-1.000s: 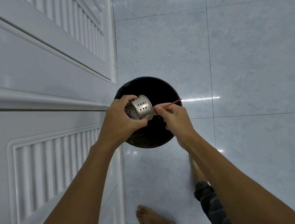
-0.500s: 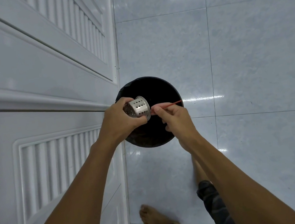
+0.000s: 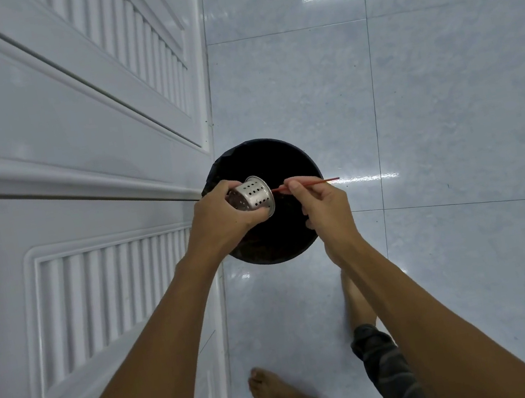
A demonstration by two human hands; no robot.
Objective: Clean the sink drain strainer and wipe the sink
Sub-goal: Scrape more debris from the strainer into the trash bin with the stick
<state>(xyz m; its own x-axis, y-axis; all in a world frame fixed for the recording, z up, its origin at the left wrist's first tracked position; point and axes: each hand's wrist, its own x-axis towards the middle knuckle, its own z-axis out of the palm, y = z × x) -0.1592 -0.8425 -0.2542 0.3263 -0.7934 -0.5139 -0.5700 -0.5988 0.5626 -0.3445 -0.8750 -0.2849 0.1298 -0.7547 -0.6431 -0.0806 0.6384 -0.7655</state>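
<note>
My left hand (image 3: 223, 221) grips a perforated steel drain strainer (image 3: 253, 196), a small cup lying on its side with its flanged rim turned to the right. My right hand (image 3: 319, 205) pinches a thin red stick (image 3: 321, 182) whose left tip sits just right of the strainer's rim. Both are held over a round black bin (image 3: 290, 163) standing on the floor. The strainer's inside is hidden from me.
White louvred cabinet doors (image 3: 74, 161) fill the left side, with the bin against their base. Glossy pale floor tiles (image 3: 445, 98) spread to the right. My bare feet (image 3: 276, 394) stand below the bin.
The strainer has tipped in my left hand, showing more of its perforated side. The red stick's tip has drawn back slightly to the right of the rim.
</note>
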